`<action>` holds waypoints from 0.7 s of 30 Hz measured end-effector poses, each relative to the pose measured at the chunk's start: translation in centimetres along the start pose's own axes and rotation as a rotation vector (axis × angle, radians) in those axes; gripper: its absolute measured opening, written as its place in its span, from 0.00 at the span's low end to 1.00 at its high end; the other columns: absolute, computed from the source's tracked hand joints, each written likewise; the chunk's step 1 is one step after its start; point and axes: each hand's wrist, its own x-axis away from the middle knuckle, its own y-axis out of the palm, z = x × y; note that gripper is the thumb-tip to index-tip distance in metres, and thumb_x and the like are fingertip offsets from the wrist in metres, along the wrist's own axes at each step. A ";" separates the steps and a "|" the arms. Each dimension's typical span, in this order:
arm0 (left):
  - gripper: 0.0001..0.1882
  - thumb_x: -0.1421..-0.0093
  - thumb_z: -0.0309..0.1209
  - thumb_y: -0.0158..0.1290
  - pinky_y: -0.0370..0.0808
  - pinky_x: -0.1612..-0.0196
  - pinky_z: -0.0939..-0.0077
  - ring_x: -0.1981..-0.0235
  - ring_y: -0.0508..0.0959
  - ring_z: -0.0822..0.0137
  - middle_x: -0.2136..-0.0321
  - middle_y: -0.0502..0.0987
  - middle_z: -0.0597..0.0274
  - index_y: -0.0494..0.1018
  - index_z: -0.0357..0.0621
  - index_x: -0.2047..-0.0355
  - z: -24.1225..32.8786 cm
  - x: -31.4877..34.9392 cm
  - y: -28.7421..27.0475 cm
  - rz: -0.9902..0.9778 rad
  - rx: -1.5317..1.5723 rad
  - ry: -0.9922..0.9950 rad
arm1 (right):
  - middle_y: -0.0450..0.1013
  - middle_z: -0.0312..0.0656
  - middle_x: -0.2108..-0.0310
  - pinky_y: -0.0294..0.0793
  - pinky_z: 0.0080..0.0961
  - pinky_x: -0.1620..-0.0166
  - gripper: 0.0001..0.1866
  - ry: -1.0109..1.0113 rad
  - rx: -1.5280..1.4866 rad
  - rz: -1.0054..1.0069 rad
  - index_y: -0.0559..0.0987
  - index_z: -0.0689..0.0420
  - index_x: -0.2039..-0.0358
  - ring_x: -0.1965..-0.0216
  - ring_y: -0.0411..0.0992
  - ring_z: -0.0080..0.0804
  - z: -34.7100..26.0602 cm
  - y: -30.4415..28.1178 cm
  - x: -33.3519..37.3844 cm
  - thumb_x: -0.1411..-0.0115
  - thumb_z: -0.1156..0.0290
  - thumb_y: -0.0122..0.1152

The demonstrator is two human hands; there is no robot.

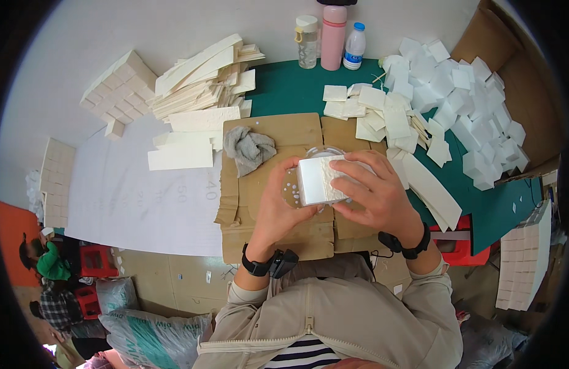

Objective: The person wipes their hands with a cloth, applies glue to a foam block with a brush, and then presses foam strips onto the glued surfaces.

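Note:
In front of me I hold a white box-shaped block [311, 184] with a rough, cream-coloured sheet [331, 169] across part of its top. My left hand [276, 208] grips its left end, thumb at the near edge and fingers at the far side. My right hand [380, 194] is closed round the right end, fingers lying over the cream sheet and hiding much of it. Below the block, a round clear dish or plate [290, 184] with white spots shows in part on the brown cardboard [281, 237]. A crumpled grey cloth [250, 149] lies to its left.
Far left are a pile of cream sheets [201, 83] and stacked blocks [121, 89]. A clear bottle [307, 43], pink flask [333, 40] and white bottle [354, 47] stand at the back. Right: cut cream pieces [395, 117], heaped white blocks [475, 111], a cardboard box [527, 92].

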 end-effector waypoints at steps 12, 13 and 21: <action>0.46 0.60 0.24 0.66 0.63 0.38 0.64 0.43 0.66 0.55 0.47 0.66 0.52 0.58 0.43 0.39 1.4 -1.2 0.4 -0.053 -0.012 0.049 | 0.73 0.41 0.51 0.70 0.46 0.47 0.22 0.020 0.045 0.058 0.75 0.54 0.64 0.49 0.70 0.46 0.0 0.6 -0.7 0.63 0.75 0.71; 0.47 0.60 0.24 0.65 0.63 0.39 0.64 0.43 0.66 0.55 0.48 0.66 0.52 0.57 0.43 0.38 1.9 -1.3 0.5 -0.043 0.019 0.054 | 0.73 0.41 0.51 0.70 0.46 0.47 0.22 0.026 0.026 0.070 0.75 0.54 0.64 0.49 0.70 0.46 0.0 0.5 -0.7 0.63 0.75 0.71; 0.48 0.62 0.23 0.64 0.61 0.36 0.65 0.44 0.67 0.60 0.49 0.68 0.56 0.58 0.44 0.38 3.2 -1.8 0.2 -0.088 0.048 0.095 | 0.73 0.39 0.53 0.69 0.47 0.45 0.22 0.028 0.028 0.032 0.77 0.53 0.63 0.50 0.70 0.44 -0.2 0.3 -0.9 0.63 0.75 0.71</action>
